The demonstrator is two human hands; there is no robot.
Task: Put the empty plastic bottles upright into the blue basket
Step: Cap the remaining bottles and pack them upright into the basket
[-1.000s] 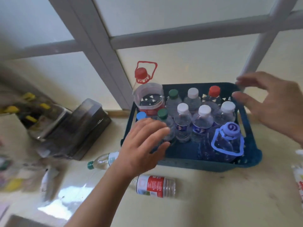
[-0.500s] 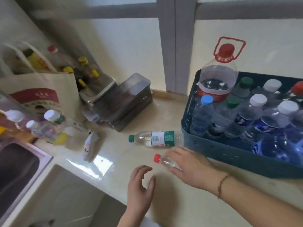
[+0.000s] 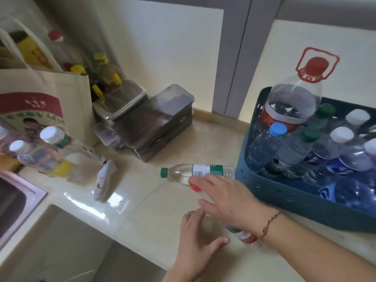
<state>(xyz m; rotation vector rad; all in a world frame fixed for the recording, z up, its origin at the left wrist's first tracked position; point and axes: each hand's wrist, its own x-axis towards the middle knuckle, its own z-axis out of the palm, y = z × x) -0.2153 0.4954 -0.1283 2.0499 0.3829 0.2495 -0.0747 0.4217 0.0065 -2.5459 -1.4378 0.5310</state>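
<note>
1. Blue basket: on the counter at right, crowded with upright capped bottles, among them a large red-capped jug at its back-left corner.
2. Green-capped bottle: lying on its side on the counter, base against the basket wall, untouched.
3. Red-capped bottle: lying under the right hand, cap showing past the fingers; the hand drapes over it, grip closure cannot be told.
4. Left hand: fingers spread, resting on the counter, holding nothing.
5. Handling note: wrap the body mid-length, lift, turn cap-up, and lower into a free gap; gaps look few, so neighbours may tip.
</note>
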